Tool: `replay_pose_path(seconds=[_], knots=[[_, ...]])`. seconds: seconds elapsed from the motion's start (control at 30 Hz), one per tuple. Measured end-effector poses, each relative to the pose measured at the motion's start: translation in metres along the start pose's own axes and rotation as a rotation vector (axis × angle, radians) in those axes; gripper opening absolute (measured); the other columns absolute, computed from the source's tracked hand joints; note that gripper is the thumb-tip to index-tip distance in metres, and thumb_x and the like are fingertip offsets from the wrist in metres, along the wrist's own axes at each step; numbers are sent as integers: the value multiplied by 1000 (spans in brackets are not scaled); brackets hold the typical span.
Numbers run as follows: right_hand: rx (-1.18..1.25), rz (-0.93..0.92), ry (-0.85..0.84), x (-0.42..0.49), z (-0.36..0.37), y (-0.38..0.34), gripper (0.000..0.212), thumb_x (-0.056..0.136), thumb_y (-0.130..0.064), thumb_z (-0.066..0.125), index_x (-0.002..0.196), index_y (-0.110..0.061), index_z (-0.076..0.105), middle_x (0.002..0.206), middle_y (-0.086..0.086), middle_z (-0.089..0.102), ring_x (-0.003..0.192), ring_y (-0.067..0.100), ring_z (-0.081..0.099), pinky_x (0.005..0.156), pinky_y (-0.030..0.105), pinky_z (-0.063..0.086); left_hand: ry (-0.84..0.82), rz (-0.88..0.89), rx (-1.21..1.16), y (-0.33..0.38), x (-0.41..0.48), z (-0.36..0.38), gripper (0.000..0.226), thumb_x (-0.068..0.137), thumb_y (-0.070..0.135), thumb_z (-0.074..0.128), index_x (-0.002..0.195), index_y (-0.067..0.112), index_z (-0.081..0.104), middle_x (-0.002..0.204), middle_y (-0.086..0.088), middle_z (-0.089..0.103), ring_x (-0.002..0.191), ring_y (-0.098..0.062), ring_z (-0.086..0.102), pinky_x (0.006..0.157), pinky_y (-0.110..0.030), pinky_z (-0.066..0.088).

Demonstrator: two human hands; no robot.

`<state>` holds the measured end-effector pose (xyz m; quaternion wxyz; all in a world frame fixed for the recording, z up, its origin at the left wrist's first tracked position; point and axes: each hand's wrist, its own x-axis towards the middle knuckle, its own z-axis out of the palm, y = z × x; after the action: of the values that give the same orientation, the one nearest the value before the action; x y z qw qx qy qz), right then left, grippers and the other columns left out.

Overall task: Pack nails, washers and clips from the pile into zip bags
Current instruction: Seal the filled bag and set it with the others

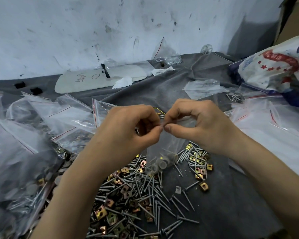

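Observation:
A small clear zip bag [164, 152] hangs upright over the pile, with washers, nails and a clip gathered in its bottom. My left hand [129, 128] and my right hand [195, 125] both pinch its top edge, thumb tips almost touching at the middle. Below lies the pile of grey nails [145, 192] mixed with gold and copper clips [110, 216] on a dark grey cloth [223, 195]. More clips and nails [197, 161] lie just right of the bag.
Several filled zip bags [24, 161] are heaped at the left. Empty clear bags [274, 128] lie at the right, with a printed white sack [274, 69] behind them. A white board [93, 80] and a bag of small metal parts [166, 54] sit by the wall.

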<state>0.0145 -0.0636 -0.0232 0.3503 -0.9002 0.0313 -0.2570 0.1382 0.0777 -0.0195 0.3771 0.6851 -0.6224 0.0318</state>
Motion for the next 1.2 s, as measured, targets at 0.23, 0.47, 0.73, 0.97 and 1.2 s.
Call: replay_pose_path(seconds=[0.23,0.47,0.73,0.97,1.2], knots=[[-42,-22,35,-5,2,3,19,79,-11,74,80,-27,64,80,-13,62,82,3,57,77,16,42,4,2,38,1,0,4,10,76,20,62,73,12,67,62,7,60,63,-12,56,60,-29,44],[-95,-86,36,-9,2,4,20,76,-20,70,76,-35,56,78,-12,60,82,8,57,76,21,42,-138,13,0,2,-1,5,17,83,25,58,71,13,56,62,9,43,61,-8,43,59,-19,32],[-105,-81,34,-10,0,12,16,79,-27,68,71,-24,54,70,-9,54,79,8,48,72,16,36,-146,38,-11,1,-1,4,22,82,18,56,63,13,46,60,7,38,58,-6,37,57,-18,27],[-49,39,32,-12,-3,21,38,82,-39,66,55,-29,40,57,-10,41,68,4,39,65,14,31,-141,20,-35,-5,-3,0,32,87,28,56,61,21,38,57,9,36,56,-7,37,54,-23,27],[223,123,42,-14,-7,22,46,76,-35,67,51,-17,32,53,-5,28,56,6,29,55,21,26,-94,-6,-163,-8,-4,-3,45,84,36,65,56,27,31,52,9,32,48,-4,30,49,-21,24]])
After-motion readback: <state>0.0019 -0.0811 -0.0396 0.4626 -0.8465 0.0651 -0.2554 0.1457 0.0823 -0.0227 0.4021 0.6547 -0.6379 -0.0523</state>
